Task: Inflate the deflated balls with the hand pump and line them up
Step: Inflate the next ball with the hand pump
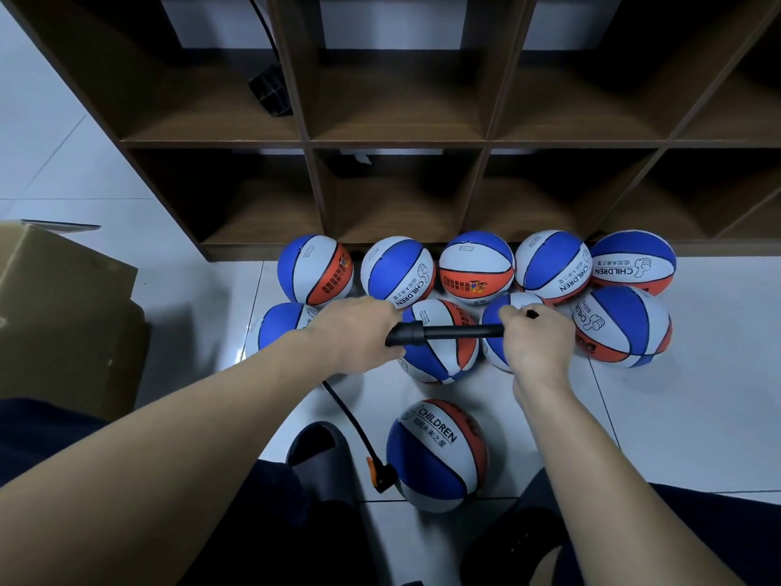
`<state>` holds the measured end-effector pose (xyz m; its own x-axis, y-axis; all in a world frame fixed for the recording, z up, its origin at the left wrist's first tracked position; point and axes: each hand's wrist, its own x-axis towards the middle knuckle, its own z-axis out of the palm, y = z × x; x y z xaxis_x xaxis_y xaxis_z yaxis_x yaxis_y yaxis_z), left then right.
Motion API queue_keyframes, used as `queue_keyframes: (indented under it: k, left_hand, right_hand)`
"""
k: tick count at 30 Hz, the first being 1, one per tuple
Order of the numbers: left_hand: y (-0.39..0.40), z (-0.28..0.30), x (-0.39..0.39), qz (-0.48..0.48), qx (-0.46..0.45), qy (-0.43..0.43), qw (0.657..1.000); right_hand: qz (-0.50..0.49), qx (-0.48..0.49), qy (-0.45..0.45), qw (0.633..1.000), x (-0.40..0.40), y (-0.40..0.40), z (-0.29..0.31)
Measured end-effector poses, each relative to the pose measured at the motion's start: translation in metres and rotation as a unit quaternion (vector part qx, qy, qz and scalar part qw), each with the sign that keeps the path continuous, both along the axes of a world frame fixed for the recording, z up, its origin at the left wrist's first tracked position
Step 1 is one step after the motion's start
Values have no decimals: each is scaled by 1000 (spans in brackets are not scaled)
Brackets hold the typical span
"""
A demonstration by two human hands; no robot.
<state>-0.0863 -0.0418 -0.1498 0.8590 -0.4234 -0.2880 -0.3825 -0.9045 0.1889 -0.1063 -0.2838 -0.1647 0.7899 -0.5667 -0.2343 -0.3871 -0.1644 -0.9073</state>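
— While both hands work the hand pump (448, 333) at mid-frame, where's the ball being filled?

— Bottom centre, the near ball (437, 454), with the hose (344, 412) running down to an orange nozzle (380, 475) at its left side. The left hand (355, 332) wraps the pump barrel; the right hand (534, 336) grips the handle end.

— What might go wrong?

— I can't quite tell if the needle is seated. A hard stroke could tug the hose and pull it out, or roll the ball away from the lined-up balls (475, 264) at the shelf (401, 141).
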Motion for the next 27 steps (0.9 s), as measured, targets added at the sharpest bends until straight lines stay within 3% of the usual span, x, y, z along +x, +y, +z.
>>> queue_keyframes:
  k: [10,27]
  left_hand:
    - [-13,11,-4,-10,9,-61,998]
    - [-19,2,-10,-9,-4,-36,999]
  right_hand:
    - [22,-35,-69,997,-17,48,-2]
    - [87,13,7,996,-12,41,-10]
